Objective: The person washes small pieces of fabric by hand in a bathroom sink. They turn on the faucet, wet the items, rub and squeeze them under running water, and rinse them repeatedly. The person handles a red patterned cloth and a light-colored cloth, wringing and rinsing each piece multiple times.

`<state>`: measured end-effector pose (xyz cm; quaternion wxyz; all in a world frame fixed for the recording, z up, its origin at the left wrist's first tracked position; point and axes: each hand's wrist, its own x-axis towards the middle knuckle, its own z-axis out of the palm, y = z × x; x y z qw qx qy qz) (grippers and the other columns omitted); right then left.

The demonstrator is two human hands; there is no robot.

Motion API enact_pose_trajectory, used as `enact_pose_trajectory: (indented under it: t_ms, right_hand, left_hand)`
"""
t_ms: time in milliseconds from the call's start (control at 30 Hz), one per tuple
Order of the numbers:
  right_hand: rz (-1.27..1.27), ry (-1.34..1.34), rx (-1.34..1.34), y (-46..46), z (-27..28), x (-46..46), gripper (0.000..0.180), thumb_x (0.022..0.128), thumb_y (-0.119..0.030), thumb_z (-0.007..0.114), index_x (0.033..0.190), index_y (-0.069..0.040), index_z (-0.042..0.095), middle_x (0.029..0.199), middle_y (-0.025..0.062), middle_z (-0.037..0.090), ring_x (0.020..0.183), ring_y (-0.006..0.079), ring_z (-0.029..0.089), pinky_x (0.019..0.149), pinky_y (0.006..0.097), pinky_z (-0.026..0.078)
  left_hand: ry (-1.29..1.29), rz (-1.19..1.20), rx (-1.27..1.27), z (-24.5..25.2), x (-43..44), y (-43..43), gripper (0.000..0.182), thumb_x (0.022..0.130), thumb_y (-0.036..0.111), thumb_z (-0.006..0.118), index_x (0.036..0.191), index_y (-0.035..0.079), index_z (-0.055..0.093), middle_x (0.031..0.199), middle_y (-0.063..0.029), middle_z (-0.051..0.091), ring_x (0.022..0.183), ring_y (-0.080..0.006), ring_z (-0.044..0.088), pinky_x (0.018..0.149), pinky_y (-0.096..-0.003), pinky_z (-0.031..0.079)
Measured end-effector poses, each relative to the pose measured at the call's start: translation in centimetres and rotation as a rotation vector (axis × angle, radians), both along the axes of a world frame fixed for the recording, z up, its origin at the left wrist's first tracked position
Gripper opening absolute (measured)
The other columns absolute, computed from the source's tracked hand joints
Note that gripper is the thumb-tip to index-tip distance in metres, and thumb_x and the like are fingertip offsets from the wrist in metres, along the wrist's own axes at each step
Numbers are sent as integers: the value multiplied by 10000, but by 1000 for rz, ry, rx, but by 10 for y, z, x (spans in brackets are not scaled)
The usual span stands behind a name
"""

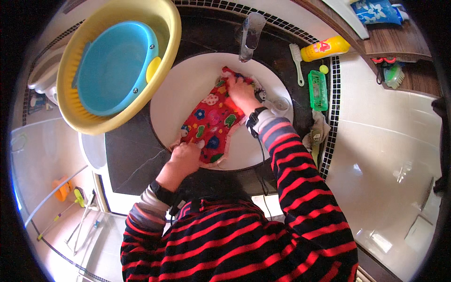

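A red patterned cloth [213, 121] with a pale pink edge lies stretched across the white washbasin [169, 95]. My left hand [186, 155] grips its lower left end at the basin's near rim, a bit of cloth pinched between thumb and fingers. Higher up, near the cloth's far end, my right hand [241, 93] rests on it with bent fingers; the fingertips are pressed into the fabric, and whether they grip it I cannot tell. The faucet [252, 35] stands at the far rim, beyond my right hand. Black straps circle both wrists, with a cable hanging from the right one.
On the left, a yellow basin [172, 46] holds a blue basin [112, 70]. Along the right of the dark counter [134, 158] lie a white brush [297, 63], a yellow bottle [326, 48], a green plastic basket [317, 91] and a crumpled rag [318, 128]. A wooden shelf [394, 40] juts out upper right.
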<state>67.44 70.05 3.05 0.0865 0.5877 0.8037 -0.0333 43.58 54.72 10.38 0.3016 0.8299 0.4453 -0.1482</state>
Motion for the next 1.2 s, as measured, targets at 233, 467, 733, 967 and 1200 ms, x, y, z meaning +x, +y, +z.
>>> enact_pose_trajectory:
  t_ms: [233, 467, 733, 967, 1200]
  right_hand:
    - [719, 77, -333, -109, -17, -49, 412, 938, -223, 399, 1323, -79, 395, 1152, 196, 547, 966, 296, 637, 607, 422, 558]
    - [-285, 138, -26, 1, -28, 24, 286, 926, -175, 425, 1152, -6, 467, 916, 194, 625, 725, 360, 648, 588, 453, 533]
    - [574, 675, -155, -91, 3, -109, 268, 937, -191, 396, 1161, -96, 508, 1017, 156, 630, 845, 320, 656, 661, 415, 543]
    - [-114, 270, -71, 15, -27, -2, 212, 927, -145, 400, 1091, -52, 499, 985, 225, 588, 896, 389, 619, 725, 484, 517]
    - [188, 963, -642, -69, -3, -109, 297, 968, -275, 328, 1078, -66, 508, 1090, 174, 567, 1009, 328, 570, 874, 421, 455]
  left_hand:
    - [161, 65, 100, -14, 0, 8, 298, 855, 168, 557, 1134, 64, 549, 931, -167, 651, 856, -293, 670, 717, -402, 545]
    - [133, 72, 116, 29, 5, 26, 272, 853, 191, 550, 1107, 95, 568, 927, -107, 645, 798, -295, 673, 666, -434, 540]
    - [-93, 170, 392, 41, -18, 2, 349, 834, 446, 584, 737, 114, 629, 763, -89, 620, 795, -256, 596, 842, -394, 363]
    - [-2, 127, 205, 54, -31, -8, 350, 812, 476, 598, 729, 141, 654, 703, -54, 606, 796, -206, 583, 776, -366, 383]
    - [-100, 169, 339, 50, -26, -9, 347, 755, 499, 639, 819, 160, 680, 814, -60, 586, 890, -226, 541, 856, -380, 349]
